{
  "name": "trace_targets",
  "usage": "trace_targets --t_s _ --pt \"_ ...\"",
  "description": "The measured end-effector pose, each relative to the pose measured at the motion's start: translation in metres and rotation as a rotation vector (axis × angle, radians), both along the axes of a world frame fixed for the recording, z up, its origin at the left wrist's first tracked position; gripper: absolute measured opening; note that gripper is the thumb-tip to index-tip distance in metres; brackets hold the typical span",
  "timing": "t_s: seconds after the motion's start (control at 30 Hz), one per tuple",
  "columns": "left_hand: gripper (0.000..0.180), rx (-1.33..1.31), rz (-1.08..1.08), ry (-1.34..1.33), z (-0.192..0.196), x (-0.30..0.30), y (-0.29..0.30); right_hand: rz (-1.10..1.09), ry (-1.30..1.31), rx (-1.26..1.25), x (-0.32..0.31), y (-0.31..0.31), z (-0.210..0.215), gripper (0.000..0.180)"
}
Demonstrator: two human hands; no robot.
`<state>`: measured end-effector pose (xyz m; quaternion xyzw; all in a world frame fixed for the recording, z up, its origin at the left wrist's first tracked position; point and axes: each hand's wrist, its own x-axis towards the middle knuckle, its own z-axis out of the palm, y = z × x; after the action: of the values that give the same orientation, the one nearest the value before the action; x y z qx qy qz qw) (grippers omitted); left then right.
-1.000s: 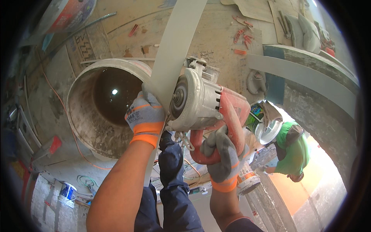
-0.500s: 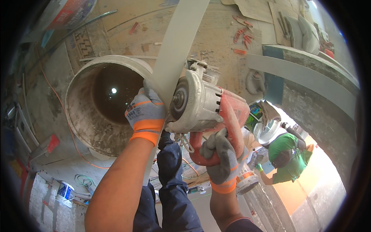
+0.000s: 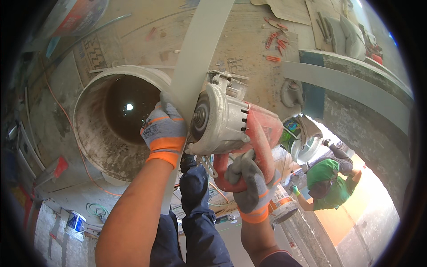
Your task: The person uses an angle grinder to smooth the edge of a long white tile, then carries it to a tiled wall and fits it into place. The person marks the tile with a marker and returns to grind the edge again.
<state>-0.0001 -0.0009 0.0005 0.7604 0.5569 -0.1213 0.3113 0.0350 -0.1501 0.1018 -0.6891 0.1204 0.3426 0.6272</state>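
My left hand [image 3: 167,127], in a grey and orange glove, closes on the left edge of a long pale grey strip [image 3: 202,40]. The strip crosses the rim of a large bucket [image 3: 91,133] holding murky water. In a matching glove, my right hand [image 3: 251,180] is wrapped round the red loop handle of a dusty handheld circular saw [image 3: 227,115]. Its round blade [image 3: 201,116] lies against the strip's right edge, close to my left fingers. The blade's exact contact with the strip is hidden.
A second grey strip [image 3: 347,82] rests over a concrete ledge [image 3: 356,111] at right. Red clips [image 3: 278,40] lie on the floor beyond. Orange cord [image 3: 73,129] runs past the bucket. A person in green [image 3: 329,182] bends at lower right near another bucket [image 3: 307,149].
The saw has shifted slightly left along with the strip and both my hands; the view has shifted a little too. My grips stay the same. The person in green has changed posture slightly.
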Motion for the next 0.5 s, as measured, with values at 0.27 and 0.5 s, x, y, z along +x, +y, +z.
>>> trace_targets --t_s 0.27,0.5 --pt "0.052 -0.02 0.014 -0.001 0.0008 0.0029 0.0018 0.016 -0.007 0.018 -0.0035 -0.0028 0.0012 0.018" --pt "0.05 0.005 0.021 -0.068 -0.0062 0.0002 0.0039 0.126 -0.169 -0.149 -0.0009 -0.0019 -0.0004 0.021"
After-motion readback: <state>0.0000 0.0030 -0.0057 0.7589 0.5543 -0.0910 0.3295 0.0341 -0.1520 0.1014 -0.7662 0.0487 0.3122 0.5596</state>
